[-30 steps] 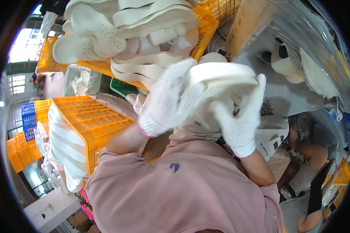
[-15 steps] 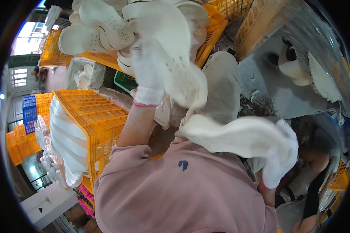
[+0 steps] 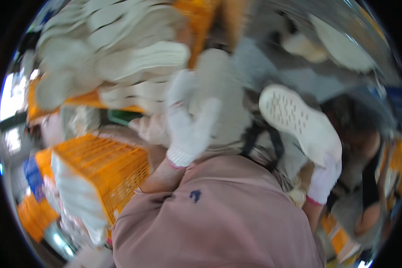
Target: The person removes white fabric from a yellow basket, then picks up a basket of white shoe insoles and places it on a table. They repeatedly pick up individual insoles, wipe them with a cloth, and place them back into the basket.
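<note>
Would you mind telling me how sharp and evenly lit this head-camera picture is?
Head view: motion blur smears the pile of white soles and the gloved left hand; the white sole in the right hand is sharper, its tread dots readable; bright daylight blows out the left rim; fisheye bending curves the orange crate.
</note>
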{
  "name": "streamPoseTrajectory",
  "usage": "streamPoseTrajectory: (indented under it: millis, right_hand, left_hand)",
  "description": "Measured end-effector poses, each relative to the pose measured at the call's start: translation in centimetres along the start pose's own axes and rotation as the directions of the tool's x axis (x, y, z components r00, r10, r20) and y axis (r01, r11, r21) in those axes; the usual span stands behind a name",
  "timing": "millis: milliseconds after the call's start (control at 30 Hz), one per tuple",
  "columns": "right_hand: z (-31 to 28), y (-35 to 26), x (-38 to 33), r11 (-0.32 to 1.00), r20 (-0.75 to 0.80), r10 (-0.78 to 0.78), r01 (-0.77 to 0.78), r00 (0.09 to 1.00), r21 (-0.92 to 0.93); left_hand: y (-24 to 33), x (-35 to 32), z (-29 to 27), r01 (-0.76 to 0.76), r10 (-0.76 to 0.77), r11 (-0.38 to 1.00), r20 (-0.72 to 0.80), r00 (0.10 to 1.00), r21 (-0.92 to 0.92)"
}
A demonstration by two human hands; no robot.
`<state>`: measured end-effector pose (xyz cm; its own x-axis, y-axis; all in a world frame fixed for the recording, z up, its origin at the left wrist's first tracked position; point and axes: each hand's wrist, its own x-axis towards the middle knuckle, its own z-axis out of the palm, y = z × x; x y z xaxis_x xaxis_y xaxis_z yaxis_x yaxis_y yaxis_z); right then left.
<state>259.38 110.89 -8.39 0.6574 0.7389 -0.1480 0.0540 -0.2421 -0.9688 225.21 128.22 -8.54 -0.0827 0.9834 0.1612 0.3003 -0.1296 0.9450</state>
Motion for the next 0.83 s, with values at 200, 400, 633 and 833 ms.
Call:
streamPoseTrajectory:
  millis: [200, 400, 633, 833]
  right_hand:
    - [3.8, 0.0, -2.4, 0.99, 0.017, -0.032, 0.034, 0.999, -0.137]
    - [5.3, -4.1, 4.9, 0.883, -0.11, -0.398, 0.347, 0.911, -0.315]
    - [6.6, -2.9, 20.6, 0.615, 0.166, -0.457, 0.445, 0.874, -0.651]
    - [8.3, -2.3, 23.4, 0.872, 0.055, -0.235, 0.235, 0.97, -0.429]
  left_hand:
    - [-2.6, -0.9, 24.5, 0.903, -0.391, 0.173, 0.813, 0.43, -0.394]
    - [1.7, 3.2, 34.3, 0.809, -0.305, 0.327, 0.755, 0.58, -0.489]
    - [-6.4, 14.2, 30.7, 0.351, -0.255, 0.936, 0.746, 0.616, 0.03]
    - [-5.0, 8.3, 23.6, 0.287, -0.167, 0.958, 0.835, 0.524, 0.012]
